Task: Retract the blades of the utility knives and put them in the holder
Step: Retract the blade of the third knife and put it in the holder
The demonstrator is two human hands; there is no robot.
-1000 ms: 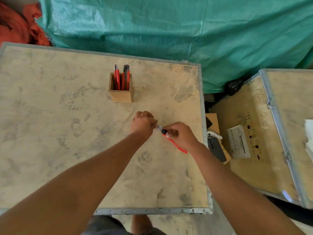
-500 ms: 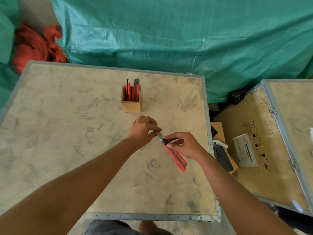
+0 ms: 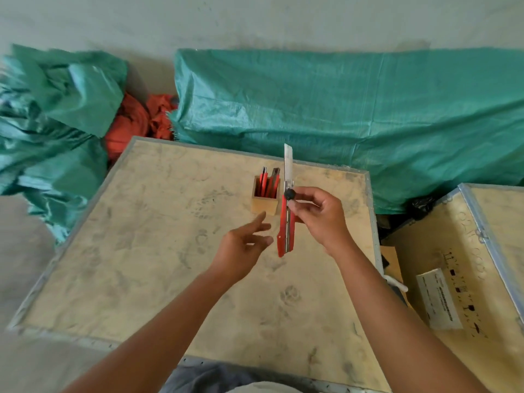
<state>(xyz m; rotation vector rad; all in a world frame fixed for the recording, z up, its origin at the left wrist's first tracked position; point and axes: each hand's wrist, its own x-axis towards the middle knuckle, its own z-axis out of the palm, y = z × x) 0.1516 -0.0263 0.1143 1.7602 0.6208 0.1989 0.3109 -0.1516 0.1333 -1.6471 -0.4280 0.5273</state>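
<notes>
The right hand (image 3: 317,217) pinches the red utility knife (image 3: 285,222) upright near the wooden holder (image 3: 265,205) toward the desk's (image 3: 141,279) far edge; the left hand (image 3: 243,248) hangs spread. The blade (image 3: 288,163) looks extended, so the light, stiff body is the safer grip.

The holder (image 3: 265,199) stands on the bench (image 3: 147,279) with knives (image 3: 268,184) in it, the held knife (image 3: 286,219) just right, a crate (image 3: 465,279) farther right.
</notes>
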